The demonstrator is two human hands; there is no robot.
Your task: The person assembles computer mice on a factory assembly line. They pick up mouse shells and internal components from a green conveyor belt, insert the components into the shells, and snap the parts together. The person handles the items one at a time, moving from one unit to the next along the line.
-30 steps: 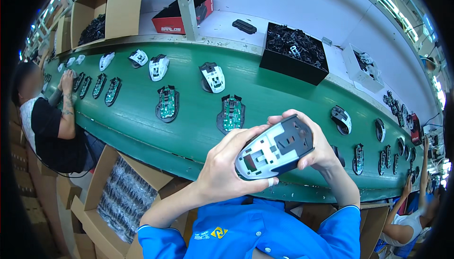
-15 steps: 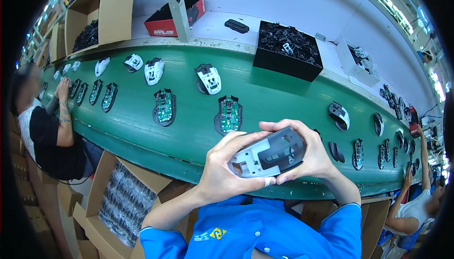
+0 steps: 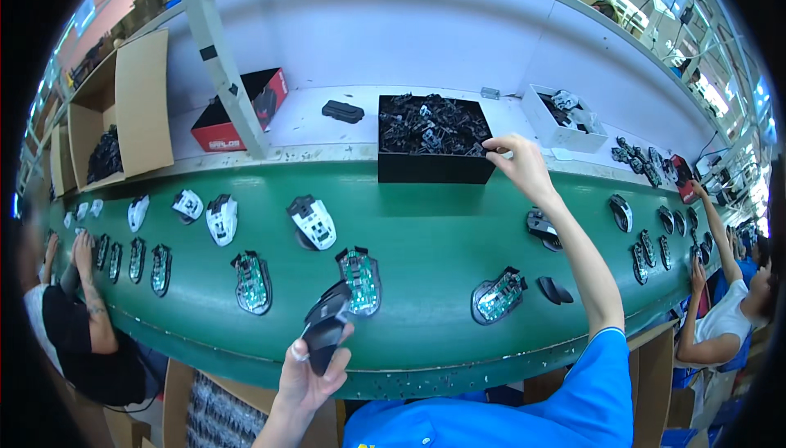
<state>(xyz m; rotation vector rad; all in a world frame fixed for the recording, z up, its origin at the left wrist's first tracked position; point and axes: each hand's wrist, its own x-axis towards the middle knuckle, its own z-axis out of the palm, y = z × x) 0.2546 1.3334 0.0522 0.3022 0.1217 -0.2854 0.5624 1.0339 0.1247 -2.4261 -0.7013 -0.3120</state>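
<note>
A dark computer mouse shell [image 3: 327, 327] is in my left hand [image 3: 309, 381], gripped between thumb and fingers above the bench's near edge and tilted on its side. My right arm stretches across the green bench [image 3: 426, 284]. At its end my right hand [image 3: 521, 166] has its fingertips drawn together at the right rim of a black box [image 3: 434, 168]. Heaped in that box are small black plastic parts [image 3: 430, 125]. Whatever the right fingers pinch, if anything, is too small to make out. A mouse base with a green circuit board [image 3: 360, 280] lies just behind the held shell.
More bases with boards [image 3: 252, 283] and white-and-black mouse shells [image 3: 312, 223] lie along the bench. A red box [image 3: 217, 139], a white box [image 3: 577, 137] and a black part [image 3: 342, 111] stand on the shelf. People [image 3: 78, 337] work at both sides.
My right hand has left the mouse shell and reached out to the black box. The left hand has moved left and lower with the shell, now turned on its side. The view has shifted.
</note>
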